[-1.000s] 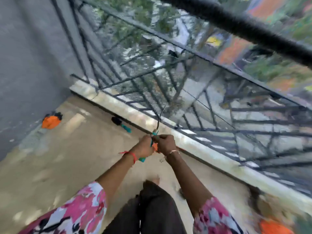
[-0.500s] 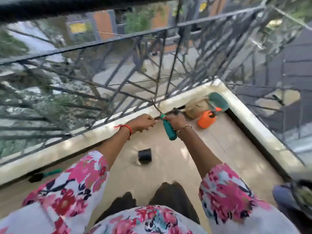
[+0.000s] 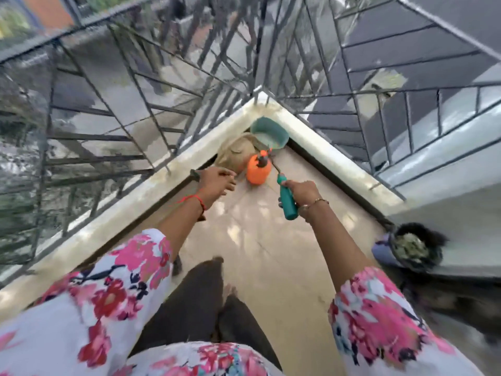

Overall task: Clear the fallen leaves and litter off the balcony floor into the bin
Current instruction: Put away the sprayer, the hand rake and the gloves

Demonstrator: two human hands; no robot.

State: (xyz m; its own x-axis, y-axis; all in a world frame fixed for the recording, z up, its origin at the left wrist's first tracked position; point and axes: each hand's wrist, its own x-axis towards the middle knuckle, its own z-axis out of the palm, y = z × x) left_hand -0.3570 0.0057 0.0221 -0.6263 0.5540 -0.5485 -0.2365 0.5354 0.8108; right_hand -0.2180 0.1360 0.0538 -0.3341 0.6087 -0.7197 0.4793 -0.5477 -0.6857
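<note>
In the far corner of the balcony floor [image 3: 260,240], under the railing [image 3: 141,99], a teal basin [image 3: 267,131], a tan sack [image 3: 234,154] and an orange spray bottle [image 3: 257,173] sit bunched together, and a black bin [image 3: 414,246] with green-grey bits inside stands at the floor's right edge, well apart from them. Both arms reach toward that corner: the left hand [image 3: 215,181] is near the sack, its grip loose and spread on nothing, and the right hand [image 3: 302,191] has its grip curled round the teal handle of a tool [image 3: 286,203]. The tool's thin end points at the bottle and is too blurry to make out.
</note>
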